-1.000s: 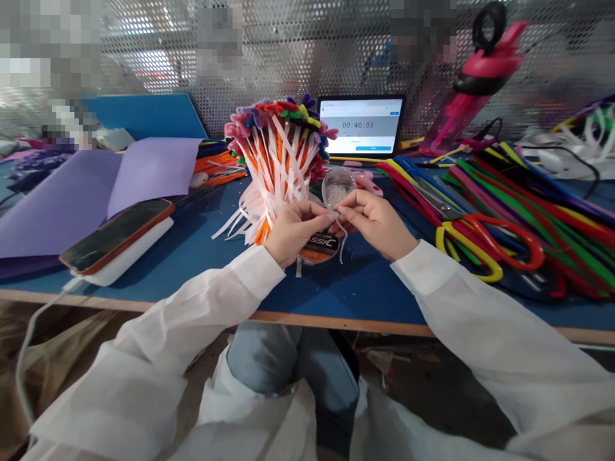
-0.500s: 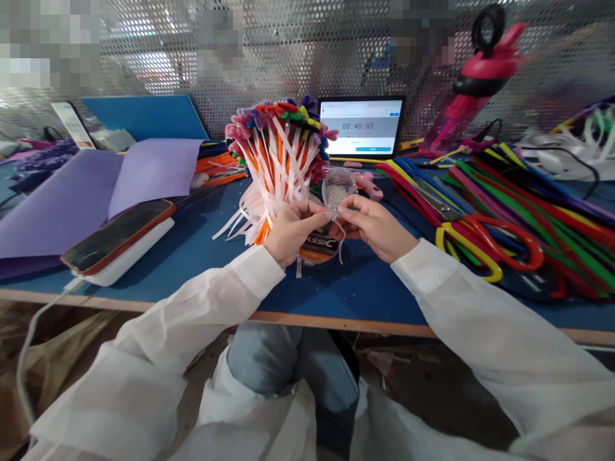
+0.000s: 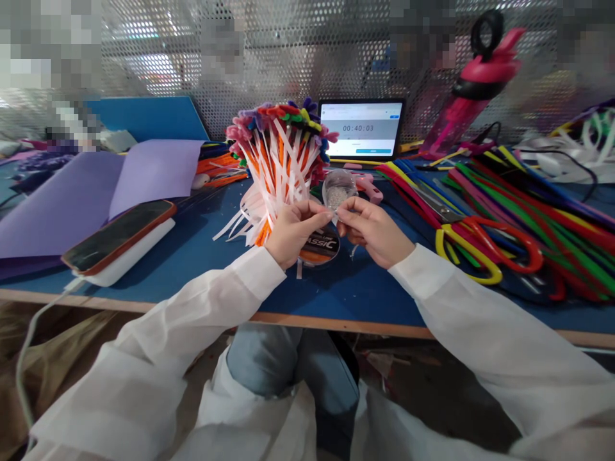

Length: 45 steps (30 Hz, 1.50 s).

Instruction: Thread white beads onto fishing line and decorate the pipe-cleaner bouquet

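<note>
My left hand (image 3: 289, 235) is pinched closed, thumb against forefinger, on something too small to name. My right hand (image 3: 375, 232) pinches at the same spot, the two sets of fingertips almost touching. A thin bead string (image 3: 353, 251) hangs below the right hand, mostly hidden by its fingers. Just behind the fingertips stands a clear cup (image 3: 340, 187) of tiny silvery beads. Under the hands lies a round, dark-labelled container (image 3: 323, 248) with an orange lower rim. Left of it is a bundle of pipe-cleaner flowers (image 3: 281, 150) tied with white ribbons.
Red-and-yellow scissors (image 3: 504, 243) lie on loose pipe cleaners (image 3: 552, 218) at right. A tablet (image 3: 361, 128) and a pink bottle (image 3: 473, 96) stand at the back. To the left are a phone (image 3: 120, 234) and purple sheets (image 3: 62, 205). The table edge (image 3: 336, 326) is near my lap.
The bead string that hung in front between the hands now shows only its end, below the right hand. My right hand has shifted slightly left; the left hand is nearly still.
</note>
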Available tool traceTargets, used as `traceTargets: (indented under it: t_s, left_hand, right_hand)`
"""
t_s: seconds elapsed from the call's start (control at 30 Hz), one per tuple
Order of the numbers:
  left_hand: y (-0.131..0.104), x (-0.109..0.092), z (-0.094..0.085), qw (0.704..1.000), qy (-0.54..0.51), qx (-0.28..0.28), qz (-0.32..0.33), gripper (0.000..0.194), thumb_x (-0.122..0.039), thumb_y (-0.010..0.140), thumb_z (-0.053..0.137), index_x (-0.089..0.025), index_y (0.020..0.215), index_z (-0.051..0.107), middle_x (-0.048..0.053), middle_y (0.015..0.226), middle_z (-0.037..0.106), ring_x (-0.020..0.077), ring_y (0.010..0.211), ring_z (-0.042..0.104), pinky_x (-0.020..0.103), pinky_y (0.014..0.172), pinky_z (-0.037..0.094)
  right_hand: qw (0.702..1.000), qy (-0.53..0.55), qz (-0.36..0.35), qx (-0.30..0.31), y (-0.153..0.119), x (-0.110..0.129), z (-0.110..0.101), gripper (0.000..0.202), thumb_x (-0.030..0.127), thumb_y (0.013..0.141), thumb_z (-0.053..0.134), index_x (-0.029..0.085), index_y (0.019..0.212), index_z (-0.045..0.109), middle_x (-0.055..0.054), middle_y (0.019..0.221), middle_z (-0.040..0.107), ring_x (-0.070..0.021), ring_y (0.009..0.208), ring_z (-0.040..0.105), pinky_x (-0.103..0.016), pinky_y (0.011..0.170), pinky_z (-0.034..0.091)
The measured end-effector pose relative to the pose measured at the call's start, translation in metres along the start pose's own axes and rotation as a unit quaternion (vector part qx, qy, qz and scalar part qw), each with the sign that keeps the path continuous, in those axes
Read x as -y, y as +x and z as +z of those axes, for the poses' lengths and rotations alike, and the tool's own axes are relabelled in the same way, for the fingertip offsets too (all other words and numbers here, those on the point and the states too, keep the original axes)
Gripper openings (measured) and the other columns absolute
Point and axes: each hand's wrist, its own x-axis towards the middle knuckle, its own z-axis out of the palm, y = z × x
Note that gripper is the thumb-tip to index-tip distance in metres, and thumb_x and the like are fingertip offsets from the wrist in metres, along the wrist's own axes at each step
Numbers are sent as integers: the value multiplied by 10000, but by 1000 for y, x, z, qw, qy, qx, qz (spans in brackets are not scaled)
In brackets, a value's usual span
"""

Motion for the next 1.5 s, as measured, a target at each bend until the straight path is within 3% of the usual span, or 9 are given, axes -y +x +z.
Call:
traceTargets:
  t_s: [0.3, 0.47, 0.57, 0.77, 0.83, 0.93, 1.0, 1.37, 1.5]
  left_hand:
    - [0, 1, -1, 1000, 3, 0, -12, 194, -251, 700, 800, -131, 720, 649, -9, 668, 661, 80, 617, 607, 215, 628, 481]
    - [0, 1, -1, 1000, 13, -6, -9, 201, -260, 699, 801, -131, 741, 653, -12, 691, 658, 77, 633, 601, 214, 637, 470]
    - [0, 1, 0, 999, 32, -8, -14, 203, -251, 689, 803, -128, 727, 645, -17, 678, 644, 71, 626, 584, 207, 621, 453]
    - [-3, -1, 2, 998, 61, 0, -24, 222, -287, 705, 798, -135, 740, 640, -6, 706, 646, 91, 651, 587, 223, 633, 457]
    - [-3, -1, 1, 997, 63, 8, -45, 228, -306, 724, 791, -136, 763, 645, 0, 720, 650, 95, 654, 585, 226, 630, 455]
    - [-2, -1, -2, 997, 61, 17, -49, 214, -291, 743, 787, -130, 752, 646, 3, 754, 649, 86, 683, 585, 212, 660, 457]
    - [-1, -2, -4, 996, 56, 22, -61, 202, -282, 755, 783, -131, 753, 649, 7, 782, 654, 86, 703, 589, 208, 677, 460]
    - [-1, -3, -2, 996, 56, 17, -72, 196, -267, 737, 807, -138, 739, 660, 22, 845, 678, 103, 742, 608, 215, 695, 480]
    - [-2, -3, -2, 996, 62, 13, -70, 191, -265, 749, 803, -142, 740, 657, 21, 855, 678, 103, 752, 612, 211, 700, 482]
  right_hand:
    - [1000, -13, 5, 4, 1, -2, 0, 355, 471, 769, 740, 215, 802, 496, 21, 599, 645, -43, 409, 237, -225, 433, 116]
    - [978, -193, -77, 27, 3, 2, -10, 330, 516, 815, 694, 208, 844, 581, -26, 704, 696, -144, 592, 577, -281, 581, 429]
    - [899, -416, -130, 40, 16, 18, -28, 260, 445, 896, 595, 194, 851, 650, -77, 836, 732, -226, 799, 670, -356, 754, 477]
    - [687, -696, -148, -147, 89, 66, -97, 247, 311, 918, 521, 136, 913, 696, -159, 915, 716, -297, 876, 638, -398, 756, 420]
    - [695, -686, -156, -147, 109, 79, -121, 242, 349, 890, 576, 137, 836, 678, -124, 810, 685, -250, 785, 609, -364, 713, 406]
    - [791, -602, -105, -38, 122, 87, -146, 379, 462, 926, 516, 171, 704, 614, -28, 597, 563, -148, 587, 487, -317, 634, 372]
    - [810, -582, -70, -18, 123, 84, -154, 414, 521, 917, 512, 183, 690, 592, -4, 570, 524, -132, 553, 446, -310, 612, 357]
    - [734, -676, -51, 23, 96, 67, -182, 365, 502, 917, 495, 180, 922, 667, -86, 822, 714, -211, 736, 629, -318, 671, 428]
    - [627, -773, -90, 32, 116, 75, -190, 317, 380, 935, 482, 167, 1027, 699, -116, 992, 735, -251, 886, 652, -347, 745, 432]
